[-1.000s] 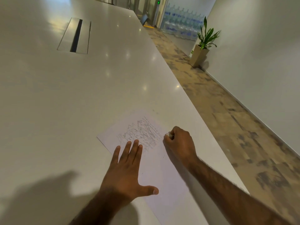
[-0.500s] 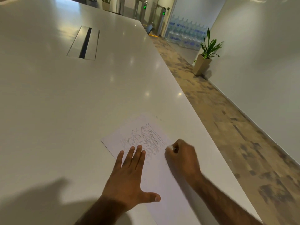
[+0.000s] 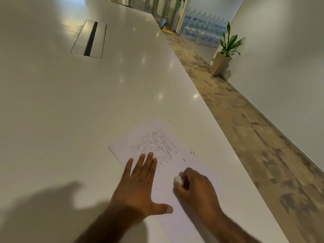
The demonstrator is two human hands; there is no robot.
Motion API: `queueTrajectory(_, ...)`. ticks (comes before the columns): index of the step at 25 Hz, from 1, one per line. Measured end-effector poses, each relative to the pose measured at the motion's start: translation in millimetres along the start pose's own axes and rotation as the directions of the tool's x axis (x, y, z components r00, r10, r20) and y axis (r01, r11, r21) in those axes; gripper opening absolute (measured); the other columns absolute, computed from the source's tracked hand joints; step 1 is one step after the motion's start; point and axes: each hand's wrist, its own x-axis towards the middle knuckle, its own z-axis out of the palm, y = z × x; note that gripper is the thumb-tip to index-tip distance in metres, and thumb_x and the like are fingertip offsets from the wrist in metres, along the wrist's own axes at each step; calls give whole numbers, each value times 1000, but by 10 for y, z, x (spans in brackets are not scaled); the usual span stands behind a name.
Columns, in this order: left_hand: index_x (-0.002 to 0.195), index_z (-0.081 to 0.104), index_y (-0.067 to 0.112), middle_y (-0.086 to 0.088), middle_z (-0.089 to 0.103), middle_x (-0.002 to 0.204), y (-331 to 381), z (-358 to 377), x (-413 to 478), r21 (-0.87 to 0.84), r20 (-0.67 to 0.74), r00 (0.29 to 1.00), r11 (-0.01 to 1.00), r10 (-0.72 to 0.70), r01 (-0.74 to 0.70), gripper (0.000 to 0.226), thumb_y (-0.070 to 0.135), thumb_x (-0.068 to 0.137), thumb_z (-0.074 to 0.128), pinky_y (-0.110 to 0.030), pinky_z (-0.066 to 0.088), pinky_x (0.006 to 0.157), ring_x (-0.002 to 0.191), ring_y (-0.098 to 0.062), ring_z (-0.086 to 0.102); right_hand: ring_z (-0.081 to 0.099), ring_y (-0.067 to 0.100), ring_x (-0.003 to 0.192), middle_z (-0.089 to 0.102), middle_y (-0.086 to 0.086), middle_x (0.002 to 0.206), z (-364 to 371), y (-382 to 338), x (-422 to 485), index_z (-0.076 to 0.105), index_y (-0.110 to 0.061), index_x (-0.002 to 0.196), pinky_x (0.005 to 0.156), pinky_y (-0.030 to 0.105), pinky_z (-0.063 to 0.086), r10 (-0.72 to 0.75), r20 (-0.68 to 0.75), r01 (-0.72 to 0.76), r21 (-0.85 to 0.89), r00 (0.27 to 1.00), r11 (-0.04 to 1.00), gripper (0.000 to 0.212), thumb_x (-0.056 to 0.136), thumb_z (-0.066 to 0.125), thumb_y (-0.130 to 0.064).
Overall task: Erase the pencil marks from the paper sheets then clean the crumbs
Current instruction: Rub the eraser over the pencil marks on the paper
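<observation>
A white paper sheet [image 3: 168,204] lies near the right edge of the long white table [image 3: 87,111]. Grey pencil scribbles [image 3: 156,146] cover its far part. My left hand [image 3: 138,186] presses flat on the sheet with fingers spread, its fingertips at the near edge of the scribbles. My right hand [image 3: 196,190] grips a small white eraser [image 3: 178,179] against the paper, nearer to me than the scribbles. A few dark eraser crumbs [image 3: 192,153] lie on the sheet beyond my right hand.
A metal cable hatch [image 3: 89,39] is set into the table far ahead on the left. The table's right edge [image 3: 228,137] runs close to the sheet, with patterned floor beyond. A potted plant [image 3: 226,51] stands by the wall, with stacked water bottles [image 3: 203,27] behind it.
My right hand has drawn the eraser back toward me, away from the scribbles, leaving dark crumbs on the sheet. My left hand stays pressed on the paper.
</observation>
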Motion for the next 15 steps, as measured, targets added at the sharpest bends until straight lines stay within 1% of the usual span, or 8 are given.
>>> queueTrajectory(3, 132, -59, 28, 6, -66, 141, -13, -15, -13, -8, 6, 1000, 1000, 12, -12, 132, 111, 44, -5, -50, -40, 109, 129, -16, -63, 52, 10, 57, 61, -3, 65, -170, 107, 385, 52, -18, 72, 54, 30, 41, 113, -68, -113, 12, 991, 994, 23, 89, 63, -30)
queueTrajectory(5, 136, -55, 28, 6, -65, 143, -10, -28, -28, -21, -11, 1000, 1000, 11, -12, 134, 111, 43, -7, -48, -41, 108, 130, -15, -62, 54, 12, 60, 63, -3, 69, -255, 94, 528, 55, -15, 75, 56, 30, 42, 153, -104, -150, 37, 983, 988, 21, 90, 62, -27)
queueTrajectory(7, 133, -58, 29, 6, -65, 143, 7, -37, -40, -22, -8, 1000, 1000, 11, -11, 133, 111, 42, -8, -49, -38, 111, 132, -16, -61, 55, 11, 59, 61, -5, 67, -143, 17, 432, 53, -21, 72, 54, 31, 43, 118, -124, -114, 42, 985, 993, 20, 88, 59, -31)
queueTrajectory(8, 130, -60, 29, 6, -65, 143, 15, -38, -39, -27, -4, 1000, 1000, 10, -10, 132, 110, 40, -10, -50, -36, 113, 133, -16, -60, 55, 10, 58, 59, -6, 65, -38, -32, 307, 50, -23, 70, 51, 29, 42, 70, -109, -68, 25, 992, 997, 21, 85, 57, -34)
queueTrajectory(9, 128, -62, 29, 6, -65, 142, 16, -41, -34, -32, -3, 1000, 999, 9, -10, 131, 110, 38, -12, -51, -34, 115, 134, -17, -59, 55, 9, 58, 57, -7, 63, 55, -73, 196, 48, -25, 68, 48, 22, 38, 20, -71, -20, 5, 997, 1000, 22, 84, 56, -38)
queueTrajectory(11, 128, -62, 28, 6, -66, 142, 11, -44, -26, -32, 3, 1000, 999, 14, -14, 131, 109, 38, -12, -52, -33, 116, 135, -18, -57, 54, 5, 57, 55, -8, 62, 111, -42, 229, 46, -29, 68, 46, 18, 37, -6, -56, 7, 19, 998, 1000, 24, 85, 57, -41)
queueTrajectory(13, 132, -58, 28, 6, -65, 142, 9, -44, -29, -30, 5, 1000, 999, 17, -16, 132, 110, 42, -8, -53, -31, 117, 136, -18, -56, 55, 7, 58, 60, -7, 66, -17, 33, 516, 52, -25, 73, 48, 17, 34, 73, -83, -70, 35, 994, 997, 22, 90, 62, -36)
queueTrajectory(15, 132, -58, 28, 6, -64, 143, 0, -31, -36, -24, -7, 1000, 1000, 15, -15, 132, 111, 43, -7, -54, -28, 119, 138, -20, -55, 57, 11, 63, 64, -3, 72, -205, 77, 764, 57, -17, 80, 52, 25, 38, 181, -107, -177, 41, 978, 983, 19, 93, 63, -30)
